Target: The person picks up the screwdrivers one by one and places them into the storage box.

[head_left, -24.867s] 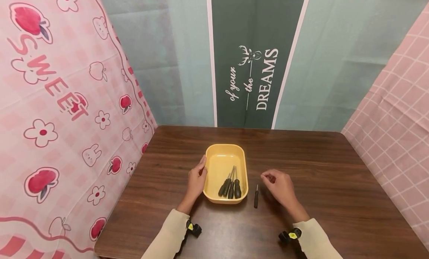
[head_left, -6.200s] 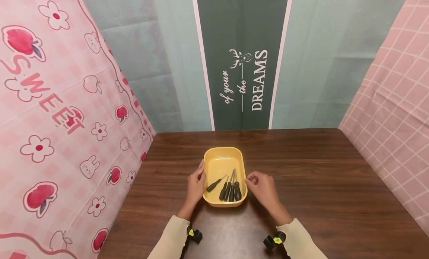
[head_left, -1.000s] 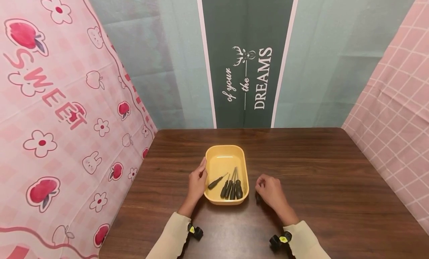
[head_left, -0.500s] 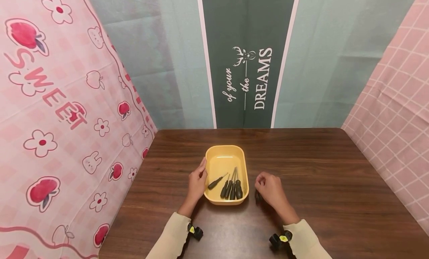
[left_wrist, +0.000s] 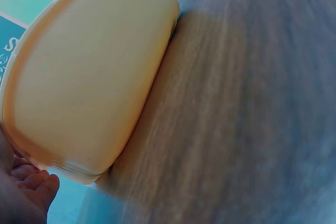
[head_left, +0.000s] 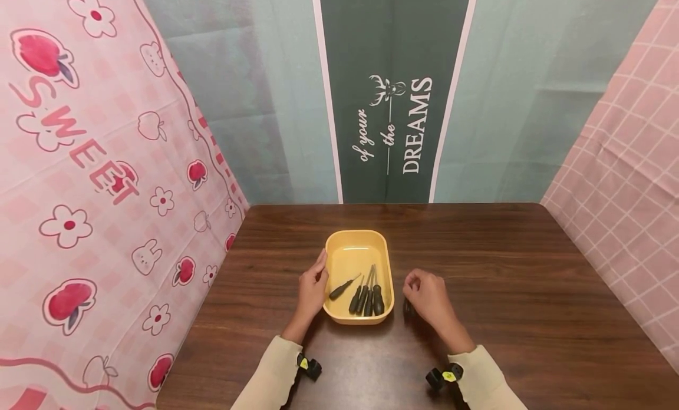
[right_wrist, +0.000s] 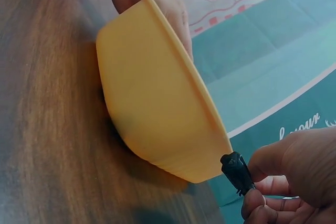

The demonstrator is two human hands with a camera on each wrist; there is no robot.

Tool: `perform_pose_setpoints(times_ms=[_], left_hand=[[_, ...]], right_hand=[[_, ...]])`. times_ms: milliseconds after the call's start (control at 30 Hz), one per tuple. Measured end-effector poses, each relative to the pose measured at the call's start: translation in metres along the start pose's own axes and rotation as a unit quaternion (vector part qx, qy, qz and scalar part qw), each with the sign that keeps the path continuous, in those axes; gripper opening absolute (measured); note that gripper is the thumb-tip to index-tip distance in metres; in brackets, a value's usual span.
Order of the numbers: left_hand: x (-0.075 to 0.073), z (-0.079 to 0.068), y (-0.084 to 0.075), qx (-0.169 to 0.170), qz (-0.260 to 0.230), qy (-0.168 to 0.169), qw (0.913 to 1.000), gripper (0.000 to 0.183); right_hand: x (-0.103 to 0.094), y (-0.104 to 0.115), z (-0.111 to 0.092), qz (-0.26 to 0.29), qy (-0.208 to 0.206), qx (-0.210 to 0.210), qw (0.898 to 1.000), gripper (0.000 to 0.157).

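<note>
A yellow plastic tray (head_left: pixel 356 245) sits on the table in the head view. My left hand (head_left: pixel 312 287) holds its left side, fingers at the rim and outer wall. Inside, several black-handled screwdrivers (head_left: pixel 368 301) lie side by side at the lower right; another screwdriver (head_left: pixel 342 288) lies slanted at the left. Just right of the tray, my right hand (head_left: pixel 428 295) pinches a small screwdriver by its black ribbed handle (right_wrist: pixel 237 171), clearest in the right wrist view. Its shaft is hidden by the fingers. The left wrist view shows the tray's outer wall (left_wrist: pixel 94 72) and left fingertips (left_wrist: pixel 39 182).
The dark wood table (head_left: pixel 504 263) extends to both sides of the tray. A pink patterned cloth (head_left: pixel 106 221) hangs at the left, a green printed curtain (head_left: pixel 392 103) at the back, and a pink checked cloth (head_left: pixel 626 151) at the right.
Since the oldest frame, the slanted screwdriver has come to lie in the tray. The right hand has left the tray's right rim, now holds a screwdriver, and has risen slightly this last second.
</note>
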State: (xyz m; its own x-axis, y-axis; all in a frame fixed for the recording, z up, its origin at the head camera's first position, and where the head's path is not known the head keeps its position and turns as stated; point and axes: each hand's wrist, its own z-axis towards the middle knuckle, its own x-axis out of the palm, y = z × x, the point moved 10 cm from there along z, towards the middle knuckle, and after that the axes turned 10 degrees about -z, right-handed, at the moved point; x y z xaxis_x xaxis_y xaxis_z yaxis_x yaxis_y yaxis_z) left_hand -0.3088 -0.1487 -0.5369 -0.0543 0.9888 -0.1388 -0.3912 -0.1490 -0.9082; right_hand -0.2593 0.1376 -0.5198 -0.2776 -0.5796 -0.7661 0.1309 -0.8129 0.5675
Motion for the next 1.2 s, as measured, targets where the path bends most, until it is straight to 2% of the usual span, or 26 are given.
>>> perform_pose_setpoints(times_ms=[333, 567, 800, 1200], left_hand=[[0.0, 0.0, 0.0, -0.003, -0.002, -0.001, 1.0, 0.04], [0.003, -0.004, -0.042, 0.0, -0.005, 0.014, 0.9999, 0.037], [0.003, -0.005, -0.04, -0.001, -0.021, 0.01, 0.9997, 0.037], [0.004, -0.005, -0.042, 0.007, -0.021, 0.014, 0.9997, 0.037]], right_hand=[[-0.003, 0.007, 0.004, 0.002, 0.005, 0.001, 1.0, 0.007], [-0.005, 0.012, 0.007, 0.009, -0.004, -0.006, 1.0, 0.004], [-0.003, 0.016, 0.008, 0.012, -0.005, -0.009, 1.0, 0.004], [-0.003, 0.026, 0.009, 0.025, -0.015, -0.012, 1.0, 0.008]])
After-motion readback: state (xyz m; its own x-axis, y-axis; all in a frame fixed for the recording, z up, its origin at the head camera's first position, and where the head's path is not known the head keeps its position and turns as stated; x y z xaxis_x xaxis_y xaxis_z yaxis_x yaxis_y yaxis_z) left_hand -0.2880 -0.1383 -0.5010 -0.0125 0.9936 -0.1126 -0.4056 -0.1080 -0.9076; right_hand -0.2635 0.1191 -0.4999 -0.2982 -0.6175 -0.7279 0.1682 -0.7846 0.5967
